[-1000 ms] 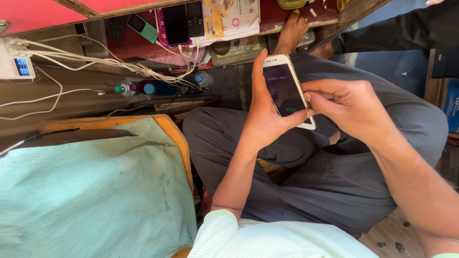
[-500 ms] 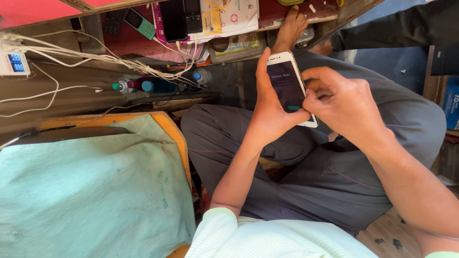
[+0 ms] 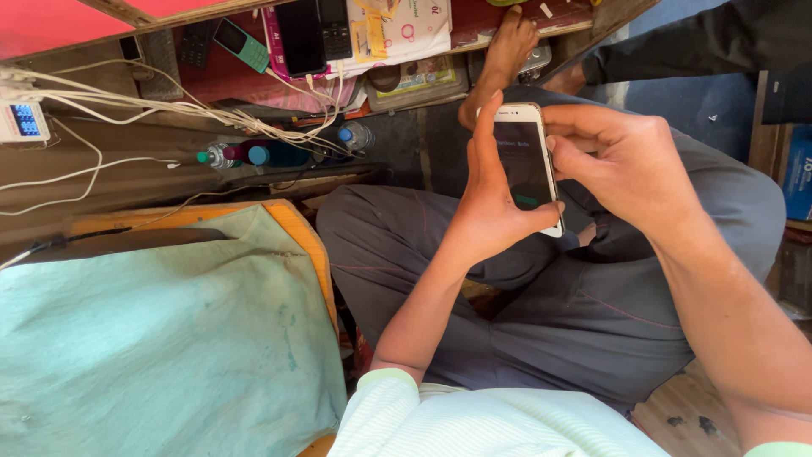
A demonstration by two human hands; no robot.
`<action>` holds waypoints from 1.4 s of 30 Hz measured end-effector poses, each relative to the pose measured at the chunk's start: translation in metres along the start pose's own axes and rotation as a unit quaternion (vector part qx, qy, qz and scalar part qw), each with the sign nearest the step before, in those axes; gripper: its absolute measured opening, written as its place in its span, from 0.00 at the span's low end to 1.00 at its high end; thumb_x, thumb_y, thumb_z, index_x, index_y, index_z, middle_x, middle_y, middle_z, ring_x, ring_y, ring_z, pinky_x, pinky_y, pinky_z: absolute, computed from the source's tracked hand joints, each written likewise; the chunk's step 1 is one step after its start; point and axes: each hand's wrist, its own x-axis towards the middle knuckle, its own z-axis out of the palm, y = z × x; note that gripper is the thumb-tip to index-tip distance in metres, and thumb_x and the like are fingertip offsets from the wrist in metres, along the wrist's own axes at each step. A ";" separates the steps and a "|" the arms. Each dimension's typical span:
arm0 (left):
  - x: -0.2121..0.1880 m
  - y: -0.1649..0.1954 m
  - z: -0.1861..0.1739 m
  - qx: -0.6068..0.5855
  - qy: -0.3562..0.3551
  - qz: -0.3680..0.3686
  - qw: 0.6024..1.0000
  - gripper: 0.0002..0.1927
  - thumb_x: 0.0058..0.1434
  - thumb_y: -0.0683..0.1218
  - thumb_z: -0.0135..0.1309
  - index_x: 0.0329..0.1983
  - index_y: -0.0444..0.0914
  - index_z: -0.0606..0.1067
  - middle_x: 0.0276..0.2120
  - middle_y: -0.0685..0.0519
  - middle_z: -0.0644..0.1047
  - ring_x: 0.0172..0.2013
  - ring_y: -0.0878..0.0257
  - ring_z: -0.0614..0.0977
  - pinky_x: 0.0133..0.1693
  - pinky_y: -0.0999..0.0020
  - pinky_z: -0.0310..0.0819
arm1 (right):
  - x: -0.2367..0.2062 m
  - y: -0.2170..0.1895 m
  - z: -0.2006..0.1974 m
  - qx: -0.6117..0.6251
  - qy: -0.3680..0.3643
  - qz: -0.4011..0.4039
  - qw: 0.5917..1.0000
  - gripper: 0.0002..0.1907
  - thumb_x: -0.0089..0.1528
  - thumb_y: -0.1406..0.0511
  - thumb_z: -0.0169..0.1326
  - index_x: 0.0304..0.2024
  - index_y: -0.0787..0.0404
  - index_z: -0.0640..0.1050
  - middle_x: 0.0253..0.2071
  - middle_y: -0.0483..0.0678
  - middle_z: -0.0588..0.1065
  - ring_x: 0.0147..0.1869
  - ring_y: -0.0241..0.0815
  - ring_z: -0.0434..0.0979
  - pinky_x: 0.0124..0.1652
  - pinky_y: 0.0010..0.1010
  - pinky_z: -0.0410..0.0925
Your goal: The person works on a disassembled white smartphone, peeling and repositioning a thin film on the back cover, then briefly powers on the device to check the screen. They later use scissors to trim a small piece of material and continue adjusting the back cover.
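A white smartphone (image 3: 524, 161) with a dark screen is upright above my lap. My left hand (image 3: 491, 207) grips it from the left side, thumb over the lower screen edge and fingers behind. My right hand (image 3: 622, 165) holds the phone's right edge, its fingers curled against the side near the top. Both hands hover over my grey trousers (image 3: 541, 296); my bare foot (image 3: 499, 63) shows beyond the phone.
A pale green cloth (image 3: 161, 338) covers a low orange-edged stand at left. White cables (image 3: 152, 106) run to a small device with a blue display (image 3: 21, 123). Several phones (image 3: 304, 34) and papers lie on the far shelf, bottles (image 3: 254, 155) below.
The phone and both hands have shifted slightly up in view. The right fingers have moved closer to the phone's top edge.
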 end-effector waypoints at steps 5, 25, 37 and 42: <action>-0.004 0.002 0.004 0.012 -0.017 -0.025 0.999 0.69 0.42 0.42 0.72 0.80 0.41 0.38 0.65 0.36 0.60 0.64 0.44 0.66 0.65 0.51 0.66 | 0.003 0.000 -0.004 -0.051 -0.004 -0.008 0.999 0.18 0.68 0.73 0.52 0.61 0.68 0.77 0.47 0.50 0.81 0.46 0.33 0.82 0.44 0.27 0.78; -0.175 0.019 -0.025 0.056 -0.009 -0.288 0.956 0.66 0.45 0.41 0.66 0.80 0.44 0.36 0.67 0.34 0.53 0.65 0.37 0.68 0.59 0.50 0.73 | -0.093 0.088 0.090 0.178 -0.172 0.160 0.956 0.16 0.69 0.72 0.48 0.57 0.70 0.78 0.48 0.53 0.81 0.49 0.39 0.82 0.47 0.33 0.79; -0.195 0.018 -0.004 0.116 0.010 -0.205 0.972 0.65 0.47 0.37 0.64 0.81 0.44 0.38 0.70 0.32 0.51 0.69 0.33 0.63 0.65 0.49 0.68 | -0.086 0.073 0.064 0.093 -0.254 0.142 0.952 0.16 0.60 0.75 0.53 0.51 0.68 0.79 0.41 0.47 0.81 0.44 0.33 0.82 0.44 0.27 0.76; -0.193 0.010 -0.017 0.010 -0.012 -0.158 0.987 0.66 0.45 0.36 0.63 0.80 0.44 0.34 0.73 0.34 0.50 0.74 0.38 0.56 0.70 0.49 0.55 | -0.086 0.063 0.069 -0.024 -0.214 0.078 0.973 0.15 0.64 0.72 0.51 0.52 0.63 0.81 0.36 0.48 0.83 0.40 0.35 0.84 0.42 0.27 0.75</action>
